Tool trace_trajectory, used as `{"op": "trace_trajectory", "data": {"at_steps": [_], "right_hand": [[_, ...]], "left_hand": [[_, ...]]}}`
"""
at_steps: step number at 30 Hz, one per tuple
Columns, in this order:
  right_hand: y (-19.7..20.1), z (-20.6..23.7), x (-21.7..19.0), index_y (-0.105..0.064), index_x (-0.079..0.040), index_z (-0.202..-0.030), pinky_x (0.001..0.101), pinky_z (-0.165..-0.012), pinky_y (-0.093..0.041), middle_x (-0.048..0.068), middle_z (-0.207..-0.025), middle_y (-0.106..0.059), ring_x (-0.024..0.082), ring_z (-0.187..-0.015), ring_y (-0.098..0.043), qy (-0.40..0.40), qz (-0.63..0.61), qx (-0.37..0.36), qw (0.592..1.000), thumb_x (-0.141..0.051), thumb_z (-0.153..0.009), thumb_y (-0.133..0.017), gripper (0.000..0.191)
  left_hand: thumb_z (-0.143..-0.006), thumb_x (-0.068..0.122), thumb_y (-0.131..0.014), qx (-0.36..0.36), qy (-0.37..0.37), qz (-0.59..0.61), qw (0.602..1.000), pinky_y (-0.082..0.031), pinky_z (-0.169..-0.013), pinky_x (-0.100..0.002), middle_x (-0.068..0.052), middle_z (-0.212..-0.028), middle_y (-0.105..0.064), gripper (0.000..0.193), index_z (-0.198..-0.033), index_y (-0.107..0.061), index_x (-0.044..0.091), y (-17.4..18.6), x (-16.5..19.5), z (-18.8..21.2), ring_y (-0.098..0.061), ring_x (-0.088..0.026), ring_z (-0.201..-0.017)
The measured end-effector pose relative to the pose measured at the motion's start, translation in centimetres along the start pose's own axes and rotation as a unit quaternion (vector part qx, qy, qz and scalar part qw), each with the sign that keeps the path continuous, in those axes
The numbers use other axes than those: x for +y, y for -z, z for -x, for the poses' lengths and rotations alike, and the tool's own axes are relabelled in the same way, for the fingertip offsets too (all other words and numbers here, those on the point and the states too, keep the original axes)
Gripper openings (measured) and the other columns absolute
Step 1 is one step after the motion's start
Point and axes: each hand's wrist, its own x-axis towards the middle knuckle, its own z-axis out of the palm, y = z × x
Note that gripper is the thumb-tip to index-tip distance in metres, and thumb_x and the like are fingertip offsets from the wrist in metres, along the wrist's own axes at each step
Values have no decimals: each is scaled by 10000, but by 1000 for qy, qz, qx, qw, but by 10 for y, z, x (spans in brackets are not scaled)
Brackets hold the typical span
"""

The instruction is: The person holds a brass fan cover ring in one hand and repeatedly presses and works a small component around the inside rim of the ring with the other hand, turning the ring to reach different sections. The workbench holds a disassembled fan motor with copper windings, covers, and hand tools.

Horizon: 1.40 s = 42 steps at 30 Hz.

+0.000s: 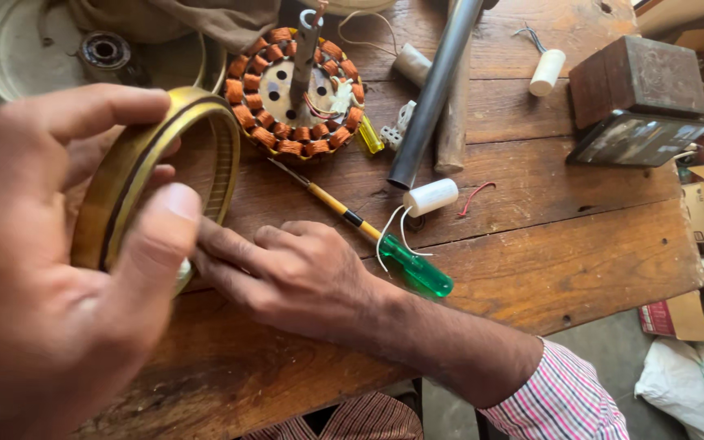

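My left hand (50,285) fills the near left and grips a brass-coloured metal ring (124,175), held on edge above the wooden table (547,236). Thumb and fingers clamp the ring's rim. My right hand (303,273), in a checked sleeve, reaches in from the lower right. Its fingers are pressed together against the ring's lower edge, where a small pale scrap shows. Whether the fingers hold that scrap is hidden by my left thumb.
Behind the ring lies a round stator with copper windings (287,106) and a shaft. A green-handled screwdriver (417,269), a white capacitor with leads (431,196), a grey metal pipe (433,90) and a dark box (637,98) lie on the table. A white fan housing (26,49) sits far left; cardboard boxes (702,212) stand right.
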Motion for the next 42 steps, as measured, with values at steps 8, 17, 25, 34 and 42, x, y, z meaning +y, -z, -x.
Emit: {"op": "trace_trajectory", "data": {"at_steps": [8,17,25,34,42], "right_hand": [[-1,-8,-4,-645,-87,-1338,265,-732,-607,59,-1419,-618,131,-899,-725,-46,-158,30,986,-167,-1007,-655,341],[15,-14,6,-698,-50,-1253,280,-628,-560,176,-1555,-525,116,-726,-582,-43,54,7,998,-75,-917,-702,337],[26,-25,8,-678,-16,-1285,300,-760,-588,91,-1243,-585,134,-892,-633,-38,8,124,992,-65,-1016,-757,286],[31,-21,16,-632,33,-1314,387,-1010,-622,154,-1246,-623,287,-1146,-701,-40,-96,122,987,5,-974,-732,356],[27,-20,16,-650,16,-1254,318,-905,-630,178,-1255,-659,269,-1096,-726,-120,-204,101,966,-3,-1046,-717,219]], "left_hand": [[-1258,155,-521,72,-116,40,990,-514,-1159,-309,-186,-1597,-461,397,-1568,-359,-34,-11,-41,26,-548,-207,-1413],[-1259,230,-460,82,-42,1,996,-427,-1270,-362,-194,-1545,-550,358,-1494,-478,-40,1,-35,34,-564,-254,-1442],[-1204,189,-472,60,-13,-1,998,-442,-1267,-374,-189,-1518,-566,318,-1462,-512,6,2,-18,29,-583,-259,-1414],[-1060,90,-528,-10,-59,-90,994,-506,-1024,-365,-222,-1291,-671,308,-1334,-596,-34,14,-2,-9,-676,-286,-1194],[-993,55,-617,-3,-130,-99,987,-488,-1133,-413,-292,-1417,-580,306,-1273,-615,-70,12,14,-19,-607,-369,-1355]]}}
